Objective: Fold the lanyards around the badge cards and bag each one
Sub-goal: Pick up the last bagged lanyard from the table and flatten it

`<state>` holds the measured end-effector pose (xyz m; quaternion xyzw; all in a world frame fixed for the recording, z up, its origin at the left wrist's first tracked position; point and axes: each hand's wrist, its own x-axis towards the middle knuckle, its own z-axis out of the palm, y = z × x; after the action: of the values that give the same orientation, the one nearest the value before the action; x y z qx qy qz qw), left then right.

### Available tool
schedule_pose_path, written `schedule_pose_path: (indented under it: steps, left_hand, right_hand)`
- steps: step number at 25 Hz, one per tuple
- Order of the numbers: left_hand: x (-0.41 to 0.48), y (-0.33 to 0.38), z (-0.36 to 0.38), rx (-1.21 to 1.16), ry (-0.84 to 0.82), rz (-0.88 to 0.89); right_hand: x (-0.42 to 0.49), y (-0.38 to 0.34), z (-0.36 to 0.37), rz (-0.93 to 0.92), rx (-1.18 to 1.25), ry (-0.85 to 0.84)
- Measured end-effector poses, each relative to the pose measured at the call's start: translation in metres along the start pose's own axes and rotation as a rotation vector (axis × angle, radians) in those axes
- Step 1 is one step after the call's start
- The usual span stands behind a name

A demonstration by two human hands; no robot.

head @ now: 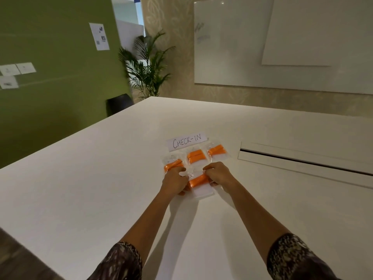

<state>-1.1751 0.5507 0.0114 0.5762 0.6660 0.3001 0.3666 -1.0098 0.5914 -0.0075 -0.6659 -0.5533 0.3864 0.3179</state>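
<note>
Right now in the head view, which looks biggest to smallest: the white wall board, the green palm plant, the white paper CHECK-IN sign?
1. White wall board
2. Green palm plant
3. White paper CHECK-IN sign
The far things still look biggest, so the order is safe.

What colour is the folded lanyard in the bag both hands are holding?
Orange. The folded fabric lanyard in the clear plastic bag shows best in the head view.
</note>
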Motion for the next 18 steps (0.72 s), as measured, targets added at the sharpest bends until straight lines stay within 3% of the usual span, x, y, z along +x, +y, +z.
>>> schedule_pose_path:
  steps: [18]
  left_hand:
    - [-0.006,-0.012,-0.010,0.149,-0.009,0.090]
  right_hand:
    - [-0.008,-0.003,0.010,-0.071,-0.120,0.065]
